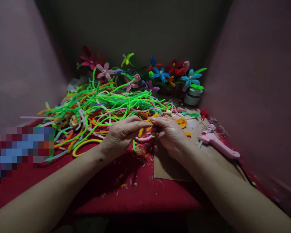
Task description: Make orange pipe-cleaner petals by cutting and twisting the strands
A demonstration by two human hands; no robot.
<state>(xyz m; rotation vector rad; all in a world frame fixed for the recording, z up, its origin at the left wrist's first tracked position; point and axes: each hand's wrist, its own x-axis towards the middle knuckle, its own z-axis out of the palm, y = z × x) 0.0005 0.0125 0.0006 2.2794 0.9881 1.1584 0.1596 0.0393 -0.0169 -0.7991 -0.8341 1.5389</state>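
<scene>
My left hand (123, 134) and my right hand (168, 134) meet fingertip to fingertip above the middle of the table. Both are closed in a pinch. An orange fuzzy piece (155, 116) shows at the fingertips between them, and more orange hangs just below the left fingertips. Which hand bears its weight I cannot make out. Beyond my right hand, orange fuzzy loops (181, 122) lie near the cardboard. Behind my left hand spreads a tangled heap of pipe cleaners (106, 103), mostly bright green.
A pink glue gun (219, 145) rests on cardboard (169, 166) at the right. Fuzzy flowers (161, 74) stand along the back, beside a white jar (193, 96). A yellow ring (75, 152) lies at the left. Small scraps dot the red cloth (135, 202).
</scene>
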